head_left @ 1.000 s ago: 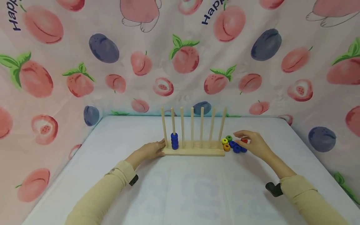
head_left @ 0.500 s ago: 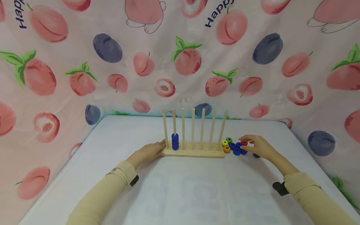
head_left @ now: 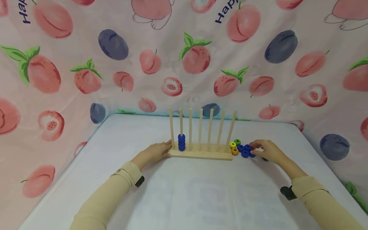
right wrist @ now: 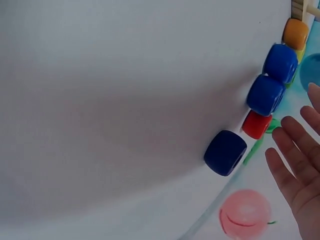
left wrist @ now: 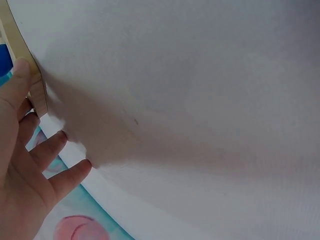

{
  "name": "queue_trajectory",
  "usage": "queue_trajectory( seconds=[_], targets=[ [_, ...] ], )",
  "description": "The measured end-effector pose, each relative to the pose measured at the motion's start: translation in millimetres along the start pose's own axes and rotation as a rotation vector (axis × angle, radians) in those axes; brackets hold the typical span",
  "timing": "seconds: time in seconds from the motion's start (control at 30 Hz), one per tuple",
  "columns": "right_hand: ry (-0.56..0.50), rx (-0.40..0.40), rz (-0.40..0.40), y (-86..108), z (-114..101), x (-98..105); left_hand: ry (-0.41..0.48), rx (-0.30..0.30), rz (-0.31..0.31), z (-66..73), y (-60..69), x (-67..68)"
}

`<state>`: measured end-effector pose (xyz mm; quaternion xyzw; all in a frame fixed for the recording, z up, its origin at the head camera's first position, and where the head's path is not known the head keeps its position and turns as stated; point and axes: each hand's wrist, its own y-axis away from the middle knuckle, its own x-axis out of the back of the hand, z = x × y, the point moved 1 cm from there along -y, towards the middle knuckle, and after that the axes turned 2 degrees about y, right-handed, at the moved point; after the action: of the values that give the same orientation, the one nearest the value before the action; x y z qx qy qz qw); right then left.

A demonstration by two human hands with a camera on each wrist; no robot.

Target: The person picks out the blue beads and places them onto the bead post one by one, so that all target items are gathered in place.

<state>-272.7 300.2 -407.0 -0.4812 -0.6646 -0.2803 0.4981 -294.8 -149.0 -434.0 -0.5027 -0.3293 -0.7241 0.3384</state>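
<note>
Right hand (head_left: 268,152) has been shifted toward 3 o'clock relative to the peg rack (head_left: 201,156) since the earlier frame. On the counter (head_left: 178,191), the rack's long axis is set from 9 to 3 o'clock, the 9 o'clock end gripped by the left hand (head_left: 155,152). Loose beads (head_left: 245,155) are located at 9 o'clock of the nearer right hand; its fingers are parted, bead contact cannot be determined.

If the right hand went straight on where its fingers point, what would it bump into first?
Probably the blue beads: in the head view the right hand points at them. It might be touching one already; how deep things are is hard to tell there.
</note>
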Motion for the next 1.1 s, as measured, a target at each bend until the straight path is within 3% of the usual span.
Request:
queue_trajectory(
  seconds=[0.47, 1.1],
  targets=[
    [0.03, -0.06, -0.062, 2.1, 15, -6, 0.022, -0.003, -0.006, 0.0, -3.0, 1.0],
    [0.03, -0.043, -0.074, 1.6, 21, -10, 0.017, -0.006, -0.011, 0.2, -4.1, 3.0]
  ],
)
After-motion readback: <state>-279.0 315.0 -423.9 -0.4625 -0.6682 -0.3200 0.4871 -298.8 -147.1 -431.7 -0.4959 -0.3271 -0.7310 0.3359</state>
